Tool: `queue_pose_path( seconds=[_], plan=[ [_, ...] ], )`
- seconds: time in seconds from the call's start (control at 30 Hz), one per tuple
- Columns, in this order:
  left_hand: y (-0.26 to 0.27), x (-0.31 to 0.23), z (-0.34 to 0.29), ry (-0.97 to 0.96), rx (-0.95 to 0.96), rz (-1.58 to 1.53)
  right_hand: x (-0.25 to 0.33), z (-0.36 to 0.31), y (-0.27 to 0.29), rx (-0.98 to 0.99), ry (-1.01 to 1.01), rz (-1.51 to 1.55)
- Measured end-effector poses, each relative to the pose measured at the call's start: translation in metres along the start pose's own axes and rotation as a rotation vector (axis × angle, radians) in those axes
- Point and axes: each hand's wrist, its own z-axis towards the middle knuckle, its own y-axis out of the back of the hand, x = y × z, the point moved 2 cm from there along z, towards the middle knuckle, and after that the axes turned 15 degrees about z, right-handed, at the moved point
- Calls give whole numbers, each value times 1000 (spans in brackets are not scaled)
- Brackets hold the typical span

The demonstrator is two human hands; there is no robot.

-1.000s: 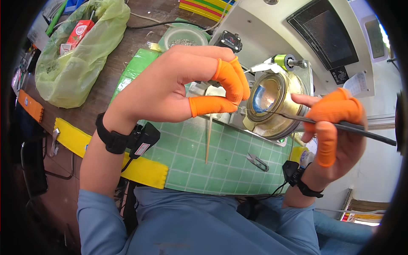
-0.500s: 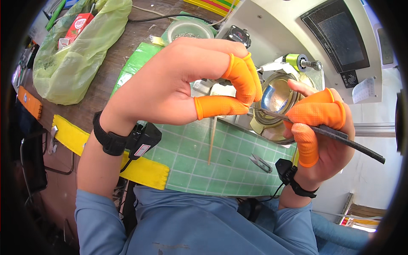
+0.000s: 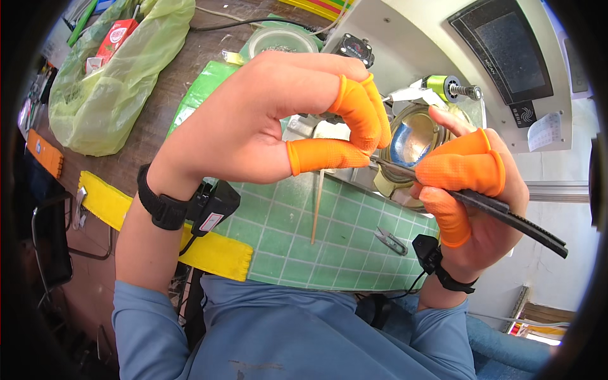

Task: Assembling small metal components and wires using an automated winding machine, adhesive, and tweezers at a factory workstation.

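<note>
Orange rubber cots cover the fingertips of both hands. My left hand (image 3: 278, 120) is closed in a pinch above the mat; whatever lies between thumb and fingers is too small or hidden to make out. My right hand (image 3: 475, 183) grips a slim black-handled tool (image 3: 506, 215) with a thin grey tip. That tip points left and meets the pinched left fingertips, touching or nearly so. Behind the hands is a round, glassy, metal-rimmed part (image 3: 411, 142), partly covered by the right fingers. A small pair of thread snips (image 3: 391, 242) lies on the green gridded mat (image 3: 285, 244).
A thin wooden stick (image 3: 316, 209) lies on the mat. Further back are a clear round tub (image 3: 282, 42), a green spool (image 3: 440, 87) and a white machine with a dark screen (image 3: 506, 50). At left sit a pale green plastic bag (image 3: 120, 95) and a yellow strip (image 3: 215, 253).
My right hand has shifted slightly left, bringing the tool's tip closer to the left fingertips. The tool's rear end has dipped. My left hand has hardly moved.
</note>
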Motion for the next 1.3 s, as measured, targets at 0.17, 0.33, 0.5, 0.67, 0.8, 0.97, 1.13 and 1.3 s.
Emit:
queue_pose_path(
  seconds=[0.17,0.33,0.5,0.67,0.8,0.97,1.13,1.3],
  plan=[
    [-1,1,2,-5,0,-5,0,4,4,37,-7,-28],
    [-3,0,1,0,0,-12,1,3,3,84,12,-81],
    [-1,-5,4,8,2,-30,48,-18,53,120,-110,-7],
    [-1,-7,-6,64,26,28,59,-53,40,853,-723,-345],
    [-6,-8,7,41,64,7,22,-139,40,892,-945,-473],
    [-1,-4,6,50,68,74,10,-162,51,368,-960,-405],
    [4,-21,2,111,-4,167,13,-122,84,-226,-485,-740],
    [-12,-53,7,-34,-95,255,-21,-153,124,-486,-373,-675]
  ],
)
